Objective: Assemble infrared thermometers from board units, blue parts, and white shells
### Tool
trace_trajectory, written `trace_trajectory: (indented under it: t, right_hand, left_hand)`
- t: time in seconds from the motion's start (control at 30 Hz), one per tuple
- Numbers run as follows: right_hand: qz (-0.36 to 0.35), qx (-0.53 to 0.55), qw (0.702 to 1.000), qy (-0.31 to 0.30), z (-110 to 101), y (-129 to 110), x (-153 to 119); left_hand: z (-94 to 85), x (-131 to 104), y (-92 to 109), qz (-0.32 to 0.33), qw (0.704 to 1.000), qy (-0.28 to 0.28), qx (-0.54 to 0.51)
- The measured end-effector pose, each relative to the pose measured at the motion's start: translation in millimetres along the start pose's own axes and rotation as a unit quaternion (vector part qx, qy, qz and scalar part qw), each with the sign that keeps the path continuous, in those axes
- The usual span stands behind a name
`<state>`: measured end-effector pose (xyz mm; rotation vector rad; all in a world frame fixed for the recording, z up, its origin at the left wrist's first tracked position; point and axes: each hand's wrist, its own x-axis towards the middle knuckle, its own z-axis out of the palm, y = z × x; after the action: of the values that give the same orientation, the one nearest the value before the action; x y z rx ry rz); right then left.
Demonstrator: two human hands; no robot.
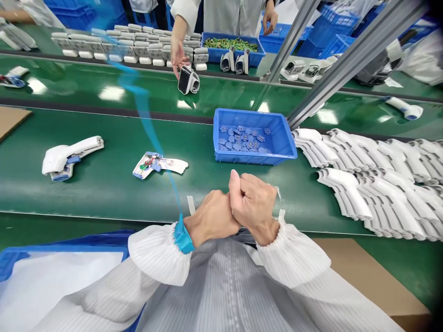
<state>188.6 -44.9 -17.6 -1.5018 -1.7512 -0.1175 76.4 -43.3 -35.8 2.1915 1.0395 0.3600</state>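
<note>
Just above the front edge of the green bench, my left hand and my right hand press together, both curled into fists. No object shows in either; the inner side of my left hand is hidden. A blue wrist strap with a blue cord circles my left wrist. Beyond my hands stands a blue bin holding several small blue parts. To the left lie an open white shell half with wires and blue pieces, and a white gun-shaped housing.
Stacked white shells fill the right side. A metal post rises behind the bin. Across the green conveyor, a co-worker's hand touches a device with a dark screen. A blue crate sits lower left.
</note>
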Motion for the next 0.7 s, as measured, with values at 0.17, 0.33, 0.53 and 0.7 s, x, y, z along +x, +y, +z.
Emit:
trace_trajectory:
  t: [0.17,0.33,0.53,0.7]
  right_hand:
    - [0.033,0.042,0.996,0.067,-2.3,4.5,1.4]
    - [0.146,0.069,0.987,0.017,-19.8,8.8,8.4]
    - [0.075,-0.013,0.996,-0.046,-5.0,12.9,2.9]
    - [0.100,0.044,0.980,-0.164,-8.0,18.6,26.3]
  left_hand:
    - [0.4,-1.2,-3.3,-0.010,0.999,0.030,-0.013]
    - [-10.0,-8.3,-5.9,-0.042,0.983,0.050,-0.173]
    - [3.4,-2.5,2.3,-0.043,0.992,0.097,-0.071]
    - [-17.8,-12.4,0.7,-0.098,0.989,0.088,-0.074]
